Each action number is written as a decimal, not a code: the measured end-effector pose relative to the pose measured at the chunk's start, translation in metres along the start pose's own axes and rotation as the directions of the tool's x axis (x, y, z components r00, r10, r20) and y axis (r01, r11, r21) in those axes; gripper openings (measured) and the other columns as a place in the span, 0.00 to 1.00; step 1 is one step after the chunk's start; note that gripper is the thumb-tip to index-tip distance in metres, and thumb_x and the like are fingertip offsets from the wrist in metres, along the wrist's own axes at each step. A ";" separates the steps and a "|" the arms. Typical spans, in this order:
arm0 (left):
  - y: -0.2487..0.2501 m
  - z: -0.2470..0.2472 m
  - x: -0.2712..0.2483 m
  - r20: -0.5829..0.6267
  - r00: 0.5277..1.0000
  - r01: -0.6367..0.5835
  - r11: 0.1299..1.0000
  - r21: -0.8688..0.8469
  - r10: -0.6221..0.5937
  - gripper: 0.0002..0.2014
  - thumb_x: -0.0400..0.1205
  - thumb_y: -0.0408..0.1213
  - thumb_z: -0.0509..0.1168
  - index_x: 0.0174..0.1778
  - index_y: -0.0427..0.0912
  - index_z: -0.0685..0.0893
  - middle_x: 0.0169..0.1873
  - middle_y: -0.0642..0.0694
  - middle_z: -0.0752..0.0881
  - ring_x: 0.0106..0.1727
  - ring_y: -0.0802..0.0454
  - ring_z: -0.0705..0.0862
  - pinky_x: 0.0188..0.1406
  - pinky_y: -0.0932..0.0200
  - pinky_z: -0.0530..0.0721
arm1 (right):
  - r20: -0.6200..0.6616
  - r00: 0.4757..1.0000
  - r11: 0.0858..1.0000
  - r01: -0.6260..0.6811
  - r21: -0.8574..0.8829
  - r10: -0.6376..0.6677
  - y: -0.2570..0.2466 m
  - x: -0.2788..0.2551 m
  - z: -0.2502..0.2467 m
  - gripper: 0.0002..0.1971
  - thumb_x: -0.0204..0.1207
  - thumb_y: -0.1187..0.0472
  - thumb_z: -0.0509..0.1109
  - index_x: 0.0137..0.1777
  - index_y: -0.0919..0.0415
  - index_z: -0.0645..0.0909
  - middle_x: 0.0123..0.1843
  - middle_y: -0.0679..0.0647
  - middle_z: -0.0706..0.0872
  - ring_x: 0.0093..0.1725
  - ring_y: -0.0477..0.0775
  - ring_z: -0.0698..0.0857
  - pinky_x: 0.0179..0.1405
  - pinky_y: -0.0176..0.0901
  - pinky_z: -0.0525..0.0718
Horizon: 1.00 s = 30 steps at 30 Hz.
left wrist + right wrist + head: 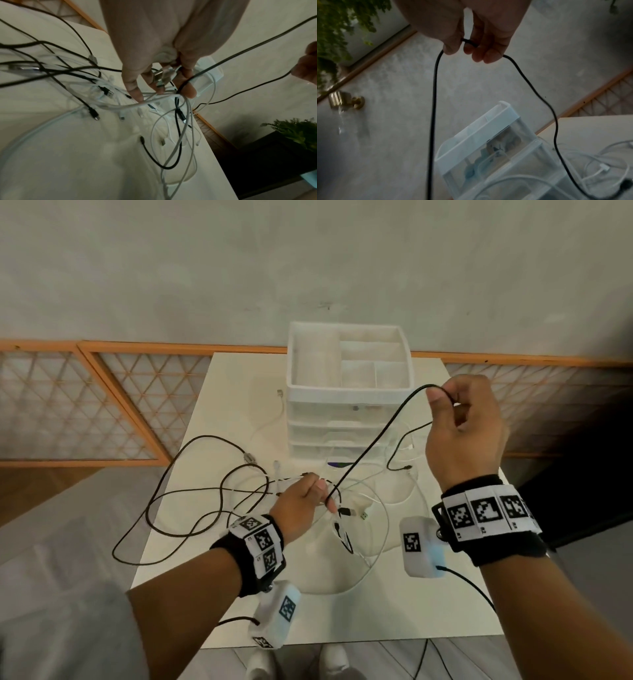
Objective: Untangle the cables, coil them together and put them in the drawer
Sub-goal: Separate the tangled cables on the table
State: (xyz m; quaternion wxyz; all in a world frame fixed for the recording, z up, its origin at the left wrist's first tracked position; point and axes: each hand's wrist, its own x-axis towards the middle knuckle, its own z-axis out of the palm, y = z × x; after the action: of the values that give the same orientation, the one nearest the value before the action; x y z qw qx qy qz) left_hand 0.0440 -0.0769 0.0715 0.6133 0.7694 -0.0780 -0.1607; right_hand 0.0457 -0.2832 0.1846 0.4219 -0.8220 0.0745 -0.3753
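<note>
A tangle of black and white cables (pixel 239 494) sprawls over the white table (pixel 394 611). My left hand (pixel 301 508) hovers low over the middle of it, fingers curled round a bunch of cable ends and plugs (pixel 163 77). My right hand (pixel 462 429) is raised in front of the drawer unit (pixel 349 405) and pinches a thin black cable (pixel 376 440) that runs taut down to the left hand. In the right wrist view this black cable (pixel 433 108) hangs in a loop from the fingers (pixel 477 54). All drawers of the unit look closed.
The drawer unit has an open divided tray (pixel 308 357) on top and stands at the table's back edge by a grey wall. A long black cable loop (pixel 137 542) hangs over the left table edge. A plant (pixel 295 131) stands to the right, off the table.
</note>
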 end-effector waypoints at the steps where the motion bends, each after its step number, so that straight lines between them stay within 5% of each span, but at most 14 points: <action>1: 0.000 0.002 0.002 0.012 1.000 0.013 1.000 0.009 -0.013 0.17 0.91 0.34 0.50 0.34 0.42 0.66 0.28 0.57 0.83 0.34 0.60 0.83 0.41 0.63 0.75 | -0.039 0.999 0.999 -0.010 0.036 0.011 -0.003 0.000 0.000 0.05 0.82 0.53 0.69 0.47 0.48 0.75 0.43 0.55 0.85 0.33 0.53 0.77 0.32 0.30 0.74; 4: 0.008 0.006 0.002 0.055 0.993 0.104 0.995 0.005 -0.105 0.16 0.92 0.36 0.49 0.37 0.43 0.69 0.41 0.46 0.87 0.30 0.69 0.78 0.28 0.73 0.73 | -0.034 0.999 0.993 -0.013 0.115 0.017 -0.007 0.000 0.000 0.06 0.82 0.53 0.69 0.47 0.50 0.75 0.40 0.54 0.83 0.34 0.58 0.78 0.32 0.33 0.75; 8: 0.022 0.005 0.007 0.063 0.990 0.118 0.990 0.073 -0.123 0.15 0.91 0.38 0.50 0.38 0.44 0.70 0.33 0.44 0.81 0.33 0.51 0.73 0.29 0.59 0.73 | 0.102 0.993 0.996 -0.059 -0.070 0.066 0.012 0.004 0.000 0.09 0.82 0.51 0.68 0.49 0.56 0.80 0.43 0.56 0.84 0.38 0.53 0.79 0.42 0.46 0.80; 11: 0.040 -0.003 0.015 0.003 0.998 0.068 0.992 0.107 -0.068 0.15 0.90 0.40 0.51 0.37 0.45 0.71 0.33 0.44 0.82 0.34 0.48 0.76 0.34 0.53 0.77 | 0.225 0.940 0.895 -0.144 -0.423 0.257 0.026 0.009 -0.010 0.14 0.79 0.55 0.71 0.63 0.56 0.80 0.64 0.63 0.79 0.54 0.64 0.84 0.56 0.53 0.81; 14: 0.056 -0.009 0.020 0.040 0.999 -0.022 0.979 0.205 0.014 0.16 0.89 0.39 0.52 0.35 0.48 0.75 0.32 0.50 0.86 0.34 0.49 0.78 0.38 0.51 0.79 | 0.235 0.935 0.872 -0.128 -0.472 0.264 0.016 0.005 -0.020 0.37 0.74 0.58 0.77 0.81 0.47 0.64 0.80 0.57 0.64 0.56 0.62 0.80 0.61 0.56 0.80; 16: 0.068 -0.004 0.017 0.100 0.993 -0.081 0.978 0.191 0.062 0.16 0.89 0.37 0.53 0.35 0.47 0.77 0.31 0.51 0.86 0.33 0.49 0.78 0.37 0.53 0.79 | 0.344 0.937 0.897 0.095 -0.432 0.066 0.006 -0.005 -0.016 0.34 0.73 0.56 0.77 0.78 0.44 0.70 0.76 0.53 0.70 0.52 0.54 0.80 0.58 0.53 0.81; 18: 0.078 0.003 0.014 0.100 0.990 -0.104 0.993 0.060 0.098 0.16 0.90 0.34 0.54 0.36 0.42 0.77 0.31 0.47 0.86 0.29 0.50 0.76 0.31 0.59 0.79 | 0.537 0.843 0.863 0.267 -0.429 0.007 0.005 -0.015 -0.003 0.15 0.75 0.50 0.74 0.62 0.45 0.85 0.60 0.50 0.84 0.51 0.56 0.85 0.51 0.50 0.84; 20: 0.080 0.007 0.011 0.088 0.992 -0.082 0.996 -0.045 0.086 0.15 0.90 0.34 0.54 0.38 0.39 0.76 0.32 0.45 0.88 0.28 0.51 0.77 0.29 0.64 0.78 | 0.620 0.780 0.872 0.245 -0.424 0.083 0.015 -0.017 0.004 0.10 0.78 0.47 0.70 0.45 0.51 0.89 0.42 0.51 0.88 0.46 0.61 0.86 0.44 0.51 0.83; 21: 0.076 0.008 0.010 0.110 0.992 -0.055 0.997 -0.052 0.061 0.14 0.90 0.35 0.53 0.39 0.39 0.76 0.35 0.44 0.89 0.30 0.51 0.78 0.30 0.63 0.78 | 0.600 0.795 0.888 0.213 -0.408 0.085 0.019 -0.015 0.004 0.12 0.78 0.47 0.69 0.42 0.52 0.90 0.39 0.52 0.88 0.44 0.62 0.87 0.43 0.51 0.83; 24: 0.055 0.011 0.007 0.181 0.982 0.050 0.997 0.055 -0.059 0.14 0.91 0.38 0.51 0.40 0.40 0.72 0.43 0.44 0.91 0.38 0.51 0.79 0.36 0.57 0.75 | 0.461 0.885 0.941 0.093 -0.324 0.071 0.027 -0.003 -0.002 0.07 0.76 0.55 0.73 0.46 0.49 0.93 0.42 0.52 0.89 0.43 0.54 0.85 0.43 0.40 0.79; 26: 0.046 0.014 0.008 0.169 0.979 0.105 0.992 0.071 -0.115 0.15 0.91 0.40 0.50 0.39 0.42 0.71 0.45 0.41 0.91 0.41 0.47 0.79 0.39 0.53 0.75 | 0.443 0.892 0.952 0.052 -0.301 0.091 0.030 -0.001 -0.003 0.07 0.76 0.58 0.74 0.48 0.47 0.93 0.43 0.48 0.87 0.42 0.47 0.81 0.38 0.27 0.72; 30: 0.042 0.009 0.008 0.112 0.957 0.272 0.961 -0.043 -0.266 0.15 0.91 0.43 0.50 0.40 0.43 0.71 0.33 0.43 0.83 0.40 0.43 0.83 0.43 0.48 0.77 | 0.456 0.879 0.963 -0.013 -0.271 0.140 0.035 -0.006 -0.002 0.06 0.74 0.57 0.78 0.49 0.47 0.92 0.47 0.46 0.87 0.40 0.43 0.82 0.43 0.32 0.74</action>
State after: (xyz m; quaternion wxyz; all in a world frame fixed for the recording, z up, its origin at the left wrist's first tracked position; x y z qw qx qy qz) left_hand 0.0517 -0.0976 0.1094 0.6029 0.7452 0.0001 -0.2849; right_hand 0.0467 -0.3039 0.1560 0.3306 -0.9328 0.0508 -0.1341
